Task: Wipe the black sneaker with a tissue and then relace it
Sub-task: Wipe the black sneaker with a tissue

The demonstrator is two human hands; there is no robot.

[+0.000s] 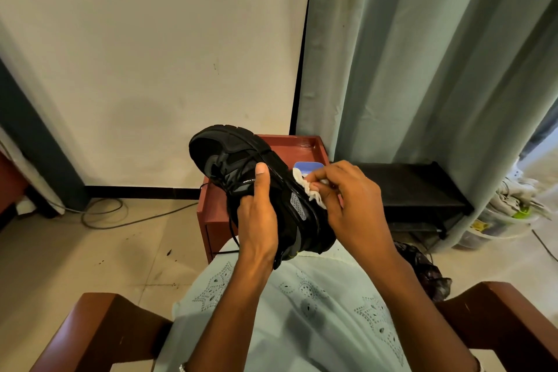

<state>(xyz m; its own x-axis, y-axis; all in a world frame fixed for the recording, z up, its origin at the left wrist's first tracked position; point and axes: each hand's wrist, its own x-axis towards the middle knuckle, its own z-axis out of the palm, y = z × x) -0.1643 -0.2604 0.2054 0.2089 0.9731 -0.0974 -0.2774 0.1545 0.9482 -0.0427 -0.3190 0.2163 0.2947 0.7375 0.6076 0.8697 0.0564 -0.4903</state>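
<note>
Domestic room, as I see it through the head camera: a plain wall (151, 39) with dark skirting, a floor-length grey-green curtain (422, 69), a tiled floor (90, 251) with a loose cable (102, 216), a low black shoe rack (416, 190), a small red-brown surface (211, 214) and a wooden chair armrest (99, 326). I read these furnishings as a home.

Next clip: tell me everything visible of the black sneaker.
The black sneaker is a chunky trainer with grey panels, small white lettering on its side and a thick black sole. It is held above the lap, toe pointing away, tilted with the sole toward the right. The left hand grips its upper, thumb on the side; the right hand presses a white tissue to the sole edge. A loose black lace dangles.
</note>
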